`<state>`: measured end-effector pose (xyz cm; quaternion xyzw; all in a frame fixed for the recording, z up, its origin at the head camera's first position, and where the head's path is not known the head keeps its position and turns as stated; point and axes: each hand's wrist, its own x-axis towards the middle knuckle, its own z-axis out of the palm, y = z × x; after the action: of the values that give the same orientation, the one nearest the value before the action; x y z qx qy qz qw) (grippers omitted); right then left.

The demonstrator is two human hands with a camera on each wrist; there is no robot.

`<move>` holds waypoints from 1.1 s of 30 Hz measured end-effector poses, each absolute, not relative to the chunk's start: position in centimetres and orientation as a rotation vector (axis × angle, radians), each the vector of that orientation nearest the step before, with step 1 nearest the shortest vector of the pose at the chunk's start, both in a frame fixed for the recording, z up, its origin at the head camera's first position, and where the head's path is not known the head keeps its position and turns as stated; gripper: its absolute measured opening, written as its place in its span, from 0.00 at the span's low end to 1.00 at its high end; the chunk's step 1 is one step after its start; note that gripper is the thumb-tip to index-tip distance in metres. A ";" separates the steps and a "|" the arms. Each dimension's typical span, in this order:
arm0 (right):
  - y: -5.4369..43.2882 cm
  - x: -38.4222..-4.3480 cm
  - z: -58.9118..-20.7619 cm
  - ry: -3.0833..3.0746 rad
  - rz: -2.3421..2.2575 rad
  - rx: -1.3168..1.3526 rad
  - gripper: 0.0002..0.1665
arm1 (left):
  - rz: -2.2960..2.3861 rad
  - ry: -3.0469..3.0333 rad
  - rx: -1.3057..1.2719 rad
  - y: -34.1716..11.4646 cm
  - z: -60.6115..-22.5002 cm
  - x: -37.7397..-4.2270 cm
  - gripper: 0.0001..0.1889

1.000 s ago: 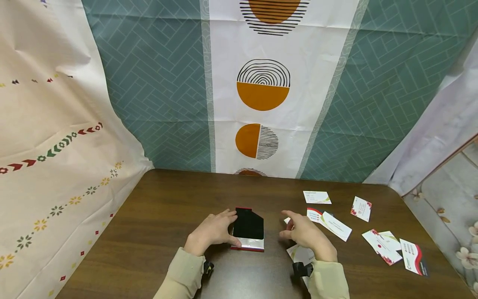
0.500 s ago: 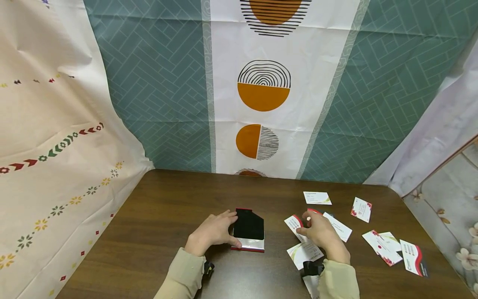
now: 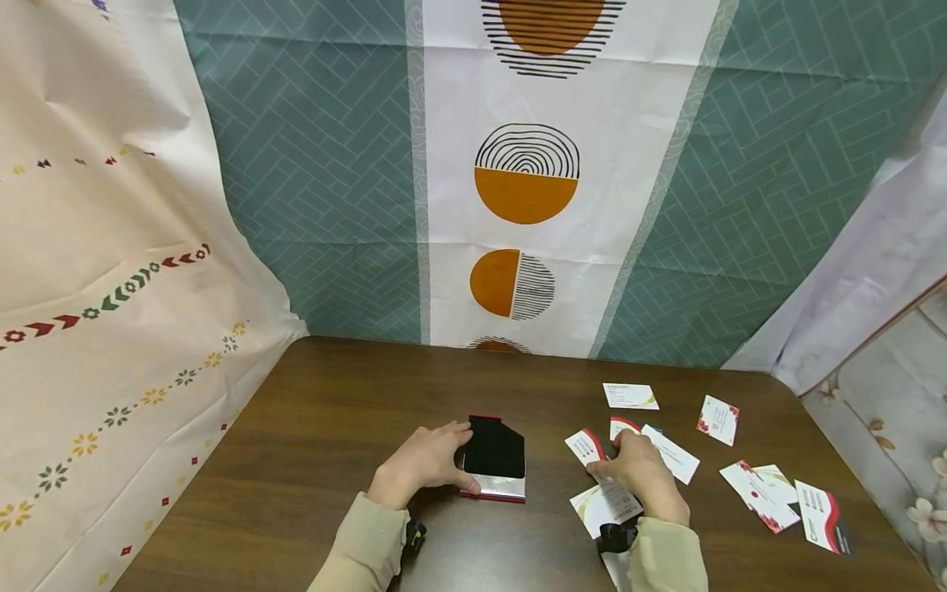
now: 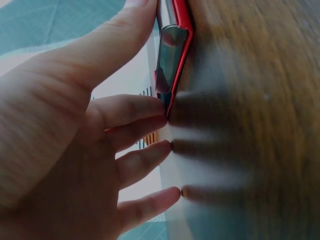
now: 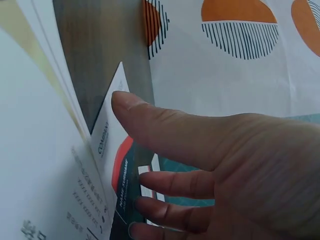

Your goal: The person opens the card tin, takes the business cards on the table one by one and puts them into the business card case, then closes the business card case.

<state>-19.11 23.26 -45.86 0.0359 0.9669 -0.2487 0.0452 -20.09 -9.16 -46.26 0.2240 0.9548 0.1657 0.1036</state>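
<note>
My left hand [image 3: 422,464] holds a flat business card case [image 3: 494,448] at its left side, thumb at the near corner and fingers at the far one. The case has a black panel, a silver strip and red edges. In the left wrist view the case [image 4: 172,55] stands between thumb and forefinger, with other fingertips on the table. My right hand [image 3: 644,473] reaches over a red, white and black business card [image 3: 583,446]. In the right wrist view the thumb lies over this card [image 5: 110,130], its fingers apart near the other side. A white-green card [image 3: 595,506] lies just below.
Beyond the right hand lie a white card [image 3: 673,455] and another white-green card [image 3: 630,395]. Farther right are a floral card [image 3: 718,419], an overlapping pair [image 3: 758,493] and a red-waved card [image 3: 817,514]. The brown table [image 3: 333,411] meets a patterned cloth [image 3: 518,288] behind.
My right hand has moved right, baring the red, white and black card, then lowered its thumb and fingers toward that card. The left hand stays on the case.
</note>
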 end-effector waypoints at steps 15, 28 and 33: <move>22.9 -19.2 -46.3 2.948 -0.763 0.147 0.29 | 0.495 2.828 0.672 -9.1 -46.4 -20.2 0.47; 23.0 -18.9 -46.2 2.949 -0.862 0.088 0.22 | 0.494 2.836 0.675 -9.3 -46.6 -20.2 0.47; 23.2 -19.0 -46.1 2.959 -0.879 0.076 0.14 | 0.505 2.829 0.675 -9.3 -46.4 -20.1 0.47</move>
<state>-18.98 23.24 -46.09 0.0247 0.9579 -0.2846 0.0269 -20.05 -9.25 -46.36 0.2275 0.9541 0.1702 0.0949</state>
